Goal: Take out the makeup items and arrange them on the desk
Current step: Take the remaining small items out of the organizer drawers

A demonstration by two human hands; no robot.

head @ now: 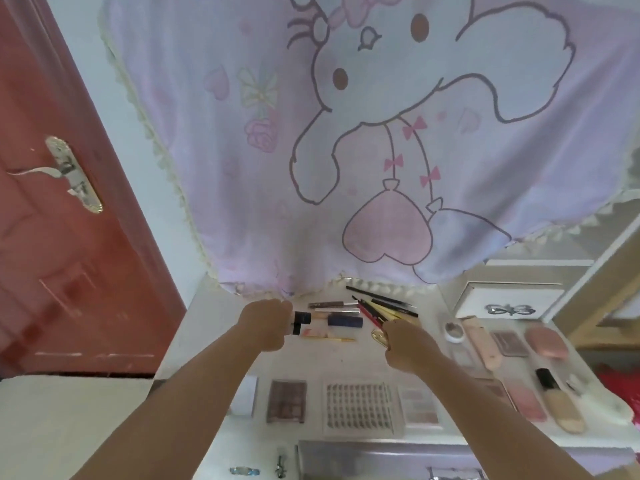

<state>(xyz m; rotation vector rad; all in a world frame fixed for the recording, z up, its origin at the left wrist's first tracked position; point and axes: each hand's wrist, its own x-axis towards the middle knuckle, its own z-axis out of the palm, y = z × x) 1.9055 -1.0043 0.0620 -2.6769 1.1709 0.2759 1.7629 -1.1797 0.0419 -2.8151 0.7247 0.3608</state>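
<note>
Nearest the camera, a small blue item [244, 471] and a metal clip [281, 466] are lying at the front edge of the white bench [346, 355], beside a clear box [363, 459]. Just beyond, a brown eyeshadow palette [286, 400], a tray of false lashes [360, 407] and a pale blush palette [419, 407] are laid out in a row. To the right, a foundation bottle [559, 401] with a black cap, a pink compact [524, 400], a pink tube [481, 342], a small dark palette [509, 344], a pink oval case [546, 342] and a white round jar [454, 331] are arranged close together.

Both arms are being stretched forward over the bench. Two black-capped tubes [300, 322] are being gripped by the left hand [266, 323], with the fingers curled round them and the caps pointing right. A gold eyelash curler [380, 337] is being held by the right hand [410, 342], with the fingers closed around it.

Between and past the hands, a navy lipstick [344, 320], a thin yellow pencil [332, 338] and a slim silver tube [327, 304] are lying side by side, and a bunch of brushes and pencils [384, 306] is fanned out just beyond the right hand.

Farther back, a white drawer box [509, 299] with a bow handle is standing at the right, and a lilac cartoon cloth [346, 133] with lace trim is hanging over the wall. A red door [52, 220] is seen at the left
</note>
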